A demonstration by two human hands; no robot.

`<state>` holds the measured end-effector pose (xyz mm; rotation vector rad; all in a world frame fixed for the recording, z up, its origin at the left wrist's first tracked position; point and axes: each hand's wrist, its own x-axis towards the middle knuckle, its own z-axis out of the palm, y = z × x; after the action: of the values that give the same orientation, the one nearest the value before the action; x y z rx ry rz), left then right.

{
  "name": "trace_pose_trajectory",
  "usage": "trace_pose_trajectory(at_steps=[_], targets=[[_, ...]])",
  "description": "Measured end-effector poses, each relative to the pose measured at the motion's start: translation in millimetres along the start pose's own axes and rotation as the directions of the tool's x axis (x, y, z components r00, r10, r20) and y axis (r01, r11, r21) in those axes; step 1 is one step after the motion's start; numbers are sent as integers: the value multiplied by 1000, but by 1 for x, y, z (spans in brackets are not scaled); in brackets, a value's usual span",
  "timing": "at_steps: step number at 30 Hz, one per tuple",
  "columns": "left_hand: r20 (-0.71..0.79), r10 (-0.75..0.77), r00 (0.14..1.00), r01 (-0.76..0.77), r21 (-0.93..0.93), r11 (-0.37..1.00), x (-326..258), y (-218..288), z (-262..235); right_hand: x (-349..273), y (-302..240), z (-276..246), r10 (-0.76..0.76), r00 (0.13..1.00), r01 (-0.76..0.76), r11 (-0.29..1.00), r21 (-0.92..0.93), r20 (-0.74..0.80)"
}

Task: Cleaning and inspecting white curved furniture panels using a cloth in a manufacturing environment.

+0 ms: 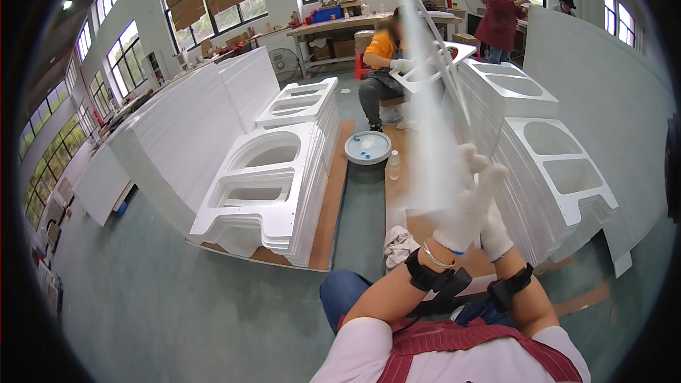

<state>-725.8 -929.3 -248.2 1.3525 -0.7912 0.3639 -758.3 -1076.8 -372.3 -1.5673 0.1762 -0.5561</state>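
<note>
Both my hands wear white gloves and are raised close together, right of the middle. A tall white panel [428, 128] stands almost edge-on before me, smeared by motion, with thin frame-like edges along its right. My left hand [454, 228] is at the panel's lower end and appears closed on it. Just to the right, my right hand [496, 232] is partly covered by the left one. Its fingers overlap the other glove and blur, so their grip cannot be made out. Dark bands with small devices circle both wrists.
Stacks of white cut-out panels stand on the left [301, 143] and right [557, 143], with plain white sheets behind. A round-lidded tub [367, 146], clear bottle [394, 165] and crumpled cloth [399, 247] lie between. Ahead sits a co-worker in orange [381, 48]; others work farther back.
</note>
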Motion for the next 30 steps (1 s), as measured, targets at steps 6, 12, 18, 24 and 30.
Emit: trace_pose_trajectory(at_steps=[6,12,18,24,30], targets=[[-99,-358,928,63,-907,415,13,-22,-55,-33,-18,28,-202,943,-6,786,-618,-266],[87,-203,975,110,-988,107,-32,-63,-103,-12,-28,22,126,931,-75,984,158,-342],[212,-199,957,214,-977,-9,-81,-100,-130,-12,-44,-6,329,906,-186,875,447,-267],[229,-275,934,246,-969,28,-109,-116,-131,-19,-40,-26,409,912,-326,786,525,-45],[330,-620,712,602,-742,296,-160,-87,-132,-42,-26,-55,460,884,-330,740,586,-83]])
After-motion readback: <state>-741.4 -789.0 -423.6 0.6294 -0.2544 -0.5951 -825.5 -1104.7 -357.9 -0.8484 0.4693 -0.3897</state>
